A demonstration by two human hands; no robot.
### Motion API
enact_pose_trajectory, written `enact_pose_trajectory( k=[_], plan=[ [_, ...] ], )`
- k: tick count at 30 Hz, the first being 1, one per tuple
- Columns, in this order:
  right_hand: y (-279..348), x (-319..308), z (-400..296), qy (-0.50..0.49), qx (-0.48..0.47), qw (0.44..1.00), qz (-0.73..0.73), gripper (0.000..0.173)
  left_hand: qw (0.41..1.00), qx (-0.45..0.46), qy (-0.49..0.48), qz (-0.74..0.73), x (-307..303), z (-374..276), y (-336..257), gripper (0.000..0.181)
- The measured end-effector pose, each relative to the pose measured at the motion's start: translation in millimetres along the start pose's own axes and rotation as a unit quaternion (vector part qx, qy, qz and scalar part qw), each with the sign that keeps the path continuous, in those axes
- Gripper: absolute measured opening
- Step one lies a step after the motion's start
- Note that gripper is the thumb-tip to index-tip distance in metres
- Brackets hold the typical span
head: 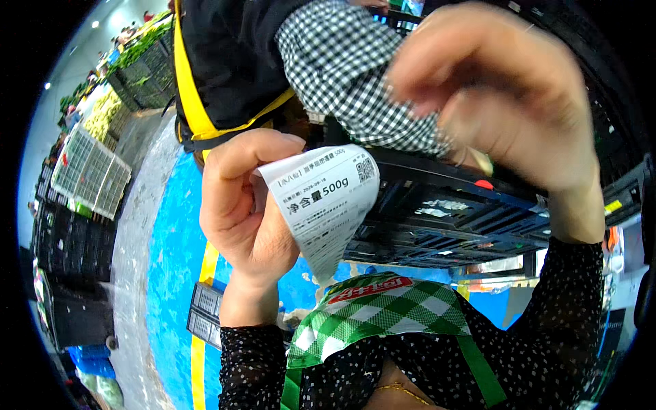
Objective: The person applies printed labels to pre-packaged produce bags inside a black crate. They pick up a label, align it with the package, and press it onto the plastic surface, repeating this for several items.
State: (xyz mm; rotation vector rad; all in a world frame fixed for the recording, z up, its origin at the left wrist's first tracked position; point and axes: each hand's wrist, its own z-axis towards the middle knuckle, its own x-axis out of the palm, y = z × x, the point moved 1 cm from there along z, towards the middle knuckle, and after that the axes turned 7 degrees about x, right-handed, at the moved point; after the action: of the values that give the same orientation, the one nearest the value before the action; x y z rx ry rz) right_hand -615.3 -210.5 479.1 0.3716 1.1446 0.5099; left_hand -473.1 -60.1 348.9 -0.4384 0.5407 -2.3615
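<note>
My left hand [246,205], at the middle left, holds a curled strip of white printed labels [328,200] between thumb and fingers. The strip bears print and a square code, and its lower end narrows to a point. My right hand [507,97] is raised at the upper right and blurred by motion; its fingers are bent, and whether they hold anything cannot be told. It appears in front of another person's checked sleeve [348,77]. Below it are stacked black plastic crates [441,210], one with a red round spot on its rim.
A co-worker in black with yellow straps [230,66] stands close at the top. Leftward are a white mesh crate [92,171], black crates [74,246] and bins of green produce [146,77]. A yellow line [198,369] crosses the blue floor beside a flat grey crate [205,312].
</note>
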Motion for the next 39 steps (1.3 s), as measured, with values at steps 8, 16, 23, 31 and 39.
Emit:
enact_pose_trajectory(
  k=[8, 16, 23, 31, 39],
  plan=[
    [-11.3, 26.5, -5.7, 0.098, 0.177, 0.944, 0.26, 0.028, 0.978, 0.175, 0.112, -0.031, 13.0, 20.7, 10.4, 0.019],
    [-32.2, 8.1, 8.1, 0.004, 0.059, 0.993, 0.101, 0.01, 0.994, 0.08, 0.056, 0.046, 21.5, 14.8, 7.6, 0.014],
    [-136.2, -146.5, 56.5, -0.254, 0.157, 0.936, 0.184, 0.01, 0.998, -0.039, 0.024, -0.051, 57.7, 24.4, 13.9, 0.012],
    [-326.5, -19.4, 80.3, -0.185, 0.462, 0.81, 0.31, 0.007, 0.99, -0.034, 0.125, 0.062, 46.8, 25.9, 14.5, 0.018],
    [-409.8, 15.0, 84.2, -0.26, 0.57, 0.739, 0.248, 0.013, 0.992, -0.039, 0.121, 0.015, 50.7, 22.8, 31.1, 0.021]
  ],
)
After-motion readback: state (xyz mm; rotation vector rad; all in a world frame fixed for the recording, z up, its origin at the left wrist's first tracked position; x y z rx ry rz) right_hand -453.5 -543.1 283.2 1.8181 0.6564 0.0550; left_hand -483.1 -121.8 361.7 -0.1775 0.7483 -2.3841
